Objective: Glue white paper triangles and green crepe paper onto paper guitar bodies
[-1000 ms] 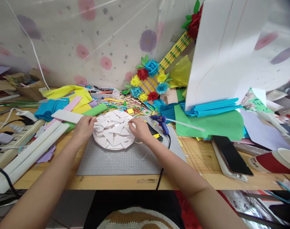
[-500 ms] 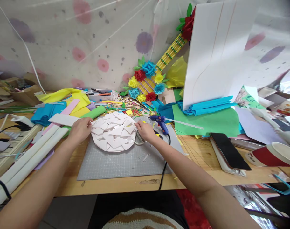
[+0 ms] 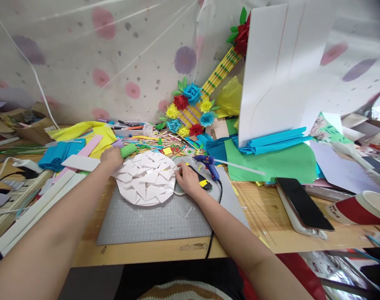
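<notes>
A round white disc point(image 3: 146, 179), covered with overlapping torn-looking white pieces, lies on a grey cutting mat point(image 3: 140, 231). My right hand point(image 3: 187, 178) has its fingers closed at the disc's right edge. Up by the disc's upper left, my left hand point(image 3: 111, 158) is closed around a green paper roll point(image 3: 128, 150); its fingertips are hidden. Just right of my right hand are a black-and-yellow tool point(image 3: 205, 183) and a blue glue gun point(image 3: 211, 166) with a glue stick in its back.
Behind stands a flower-decorated yellow paper guitar point(image 3: 219, 73) beside a tall white board point(image 3: 271, 75). A phone point(image 3: 304, 204) and a paper cup point(image 3: 360, 208) sit to the right. White rolls point(image 3: 36, 212) and a power strip point(image 3: 4, 204) lie left. The glue gun's cord crosses the mat.
My left hand has let go of the disc's left edge and moved up onto the green paper roll. My right hand stays at the disc's right edge. The view has shifted slightly.
</notes>
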The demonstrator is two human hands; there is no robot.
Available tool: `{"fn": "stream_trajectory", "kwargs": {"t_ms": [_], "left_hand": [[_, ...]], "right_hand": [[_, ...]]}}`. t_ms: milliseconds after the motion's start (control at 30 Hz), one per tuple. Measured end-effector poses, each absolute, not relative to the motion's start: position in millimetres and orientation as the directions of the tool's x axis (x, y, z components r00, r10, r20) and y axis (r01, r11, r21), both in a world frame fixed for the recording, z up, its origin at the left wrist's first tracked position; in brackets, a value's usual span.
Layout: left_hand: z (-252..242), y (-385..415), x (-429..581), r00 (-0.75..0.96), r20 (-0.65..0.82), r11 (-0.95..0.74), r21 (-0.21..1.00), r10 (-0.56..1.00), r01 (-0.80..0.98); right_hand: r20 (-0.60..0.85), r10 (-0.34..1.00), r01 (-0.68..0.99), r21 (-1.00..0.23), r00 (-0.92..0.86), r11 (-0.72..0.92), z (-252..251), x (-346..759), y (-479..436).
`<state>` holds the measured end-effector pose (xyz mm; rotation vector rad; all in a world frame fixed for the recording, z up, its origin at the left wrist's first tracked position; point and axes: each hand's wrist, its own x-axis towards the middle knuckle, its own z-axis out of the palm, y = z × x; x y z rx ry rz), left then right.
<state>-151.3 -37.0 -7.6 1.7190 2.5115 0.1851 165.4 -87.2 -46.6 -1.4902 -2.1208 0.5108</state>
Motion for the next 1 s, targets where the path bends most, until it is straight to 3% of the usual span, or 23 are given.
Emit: {"fn": "stream_trajectory", "kwargs": {"t_ms": [100, 233, 400, 667, 800, 900, 1000], "left_hand": [[-4.5, -39.6, -148.1, -0.342, 0.086, 0.344, -0.002, 0.936, 0.939], [12.8, -43.8, -141.0, -0.314, 0.329, 0.296, 0.105, 0.891, 0.949], [28.4, -44.5, -130.0, -0.306, 0.422, 0.221, 0.24, 0.854, 0.945], [47.3, -60.3, -108.3, -0.167, 0.576, 0.04, 0.226, 0.801, 0.973], [69.2, -70.7, -84.8, -0.269, 0.673, -0.01, 0.379, 0.689, 0.925], [76.2, -76.6, -65.9, -0.375, 0.548, -0.027, 0.589, 0.748, 0.807], [80.8, -82.3, -51.3, -0.432, 0.472, -0.028, 0.698, 0.768, 0.715]], "right_hand": [[0.204, 0.902, 0.732, -0.53, -0.381, 0.428, -43.3, 168.2, -91.8], [0.215, 0.855, 0.697, -0.503, -0.472, 0.511, -42.6, 170.8, -96.4], [0.226, 0.869, 0.716, -0.496, -0.441, 0.492, -48.5, 168.5, -95.5], [0.225, 0.919, 0.775, -0.494, -0.323, 0.394, -52.3, 166.8, -87.8], [0.257, 0.921, 0.754, -0.53, -0.293, 0.388, -50.9, 169.5, -84.1], [0.328, 0.916, 0.633, -0.665, -0.229, 0.396, -47.0, 170.7, -82.5], [0.323, 0.928, 0.419, -0.828, -0.186, 0.372, -37.6, 168.2, -82.3]]}}
